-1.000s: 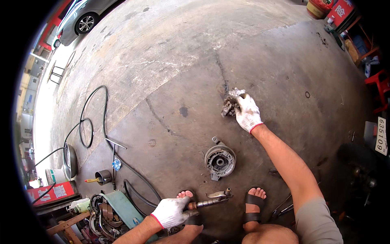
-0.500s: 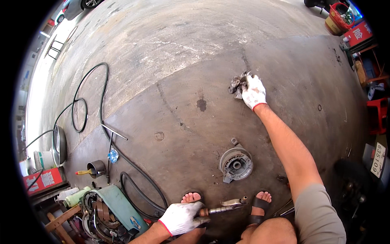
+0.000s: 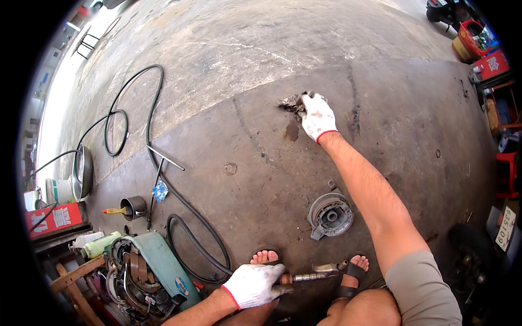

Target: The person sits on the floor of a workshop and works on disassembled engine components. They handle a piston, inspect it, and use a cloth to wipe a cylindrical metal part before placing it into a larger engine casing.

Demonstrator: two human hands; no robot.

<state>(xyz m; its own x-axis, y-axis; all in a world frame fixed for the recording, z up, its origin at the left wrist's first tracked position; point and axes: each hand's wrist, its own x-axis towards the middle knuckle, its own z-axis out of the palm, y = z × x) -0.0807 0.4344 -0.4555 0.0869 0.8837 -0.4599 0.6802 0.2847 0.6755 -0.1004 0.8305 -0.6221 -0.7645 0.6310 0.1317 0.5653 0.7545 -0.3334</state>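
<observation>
My right hand [image 3: 317, 116], in a white glove with a red cuff, is stretched far out over the floor. Its fingers are closed on a crumpled, dirty grey rag [image 3: 292, 104], just above a dark stain [image 3: 292, 129]. Low in the view, my gloved left hand [image 3: 253, 285] grips an air blow gun [image 3: 312, 276] with a silver shaft, a lever and a brass-coloured tip. The gun lies level between my sandalled feet. A round metal brake drum part [image 3: 331, 215] rests on the floor ahead of my feet, apart from both hands.
A black hose [image 3: 198, 225] loops along the left, with a T-handled wrench [image 3: 166, 157] beside it. A small pot [image 3: 134, 208] with a yellow-handled brush and a green bin [image 3: 163, 266] of metal parts stand at left. A red stool [image 3: 507, 174] is at right.
My right hand and the rag have swept left across the floor, toward the dark stain. The view has shifted slightly. My left hand keeps its grip on the air blow gun.
</observation>
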